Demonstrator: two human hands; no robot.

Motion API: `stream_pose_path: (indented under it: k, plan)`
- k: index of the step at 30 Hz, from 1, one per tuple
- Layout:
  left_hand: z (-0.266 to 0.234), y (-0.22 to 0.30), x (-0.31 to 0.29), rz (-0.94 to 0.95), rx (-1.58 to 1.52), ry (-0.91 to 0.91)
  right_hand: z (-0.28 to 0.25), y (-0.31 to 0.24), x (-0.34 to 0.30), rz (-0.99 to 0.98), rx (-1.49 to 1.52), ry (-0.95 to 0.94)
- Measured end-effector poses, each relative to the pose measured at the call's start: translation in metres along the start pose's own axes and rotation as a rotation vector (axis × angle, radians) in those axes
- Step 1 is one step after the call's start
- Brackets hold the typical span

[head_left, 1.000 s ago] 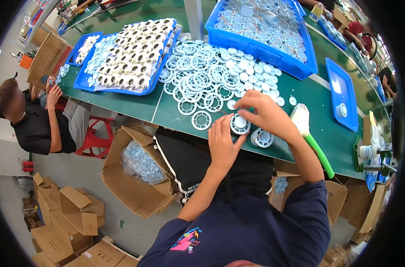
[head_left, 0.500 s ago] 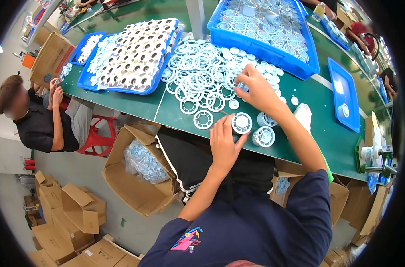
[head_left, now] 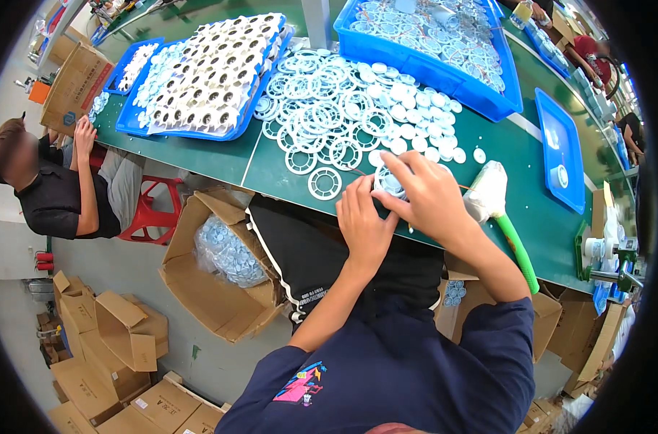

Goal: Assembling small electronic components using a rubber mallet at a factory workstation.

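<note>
At the front edge of the green table, my left hand (head_left: 365, 220) is wrapped round the side of a round pale-blue plastic housing (head_left: 388, 184). My right hand (head_left: 432, 194) lies over the same housing, its fingers bent onto the top and right rim. Whether a small part sits under those fingers is hidden. Just beyond is a heap of flat spoked plastic rings (head_left: 325, 114), and one loose ring (head_left: 325, 184) lies left of my left hand. Small round caps (head_left: 424, 116) are spread behind my right hand.
A mallet with a wrapped white head (head_left: 486, 189) and green handle (head_left: 518, 254) lies right of my right forearm. Blue trays (head_left: 445, 78) stand behind the parts. A stacked white moulded tray (head_left: 213, 76) is at left. A co-worker (head_left: 69, 188) sits far left. An open carton (head_left: 199, 304) stands below.
My right hand has come back from the caps and rings to the housing in my left hand. The mallet head, hidden before by my right arm, now shows. The view has shifted slightly.
</note>
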State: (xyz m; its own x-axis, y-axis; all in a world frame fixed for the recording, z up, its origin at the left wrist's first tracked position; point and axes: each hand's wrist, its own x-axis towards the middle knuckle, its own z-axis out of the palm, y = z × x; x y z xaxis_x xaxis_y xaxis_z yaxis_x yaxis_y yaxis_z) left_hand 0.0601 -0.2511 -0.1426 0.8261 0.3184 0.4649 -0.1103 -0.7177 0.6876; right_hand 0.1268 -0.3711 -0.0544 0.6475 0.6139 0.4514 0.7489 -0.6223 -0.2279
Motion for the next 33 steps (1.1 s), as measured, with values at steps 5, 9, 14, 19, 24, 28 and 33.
stream_pose_path:
  k: [5, 9, 14, 19, 24, 28, 33]
  plan:
    - [0.002, 0.0, 0.0, -0.002, -0.033, 0.021, 0.003, 0.0, -0.008, 0.037, -0.026, -0.047]
    - [0.003, 0.0, 0.0, -0.004, -0.015, 0.023, 0.001, -0.002, -0.007, 0.059, 0.004, -0.064]
    - [-0.006, 0.003, 0.003, 0.004, -0.072, 0.017, 0.005, -0.001, -0.006, 0.03, -0.023, -0.023]
    - [-0.008, -0.004, 0.002, 0.009, -0.084, -0.034, 0.002, 0.0, -0.01, 0.039, 0.01, -0.068]
    - [-0.008, -0.005, 0.001, 0.009, -0.076, -0.037, -0.016, -0.001, -0.01, 0.108, 0.221, -0.232]
    - [-0.009, -0.002, 0.002, 0.011, -0.074, -0.036, -0.026, 0.0, -0.007, 0.188, 0.291, -0.318]
    - [-0.007, -0.003, 0.0, 0.02, -0.061, -0.025, -0.018, -0.002, -0.006, 0.023, 0.172, -0.161]
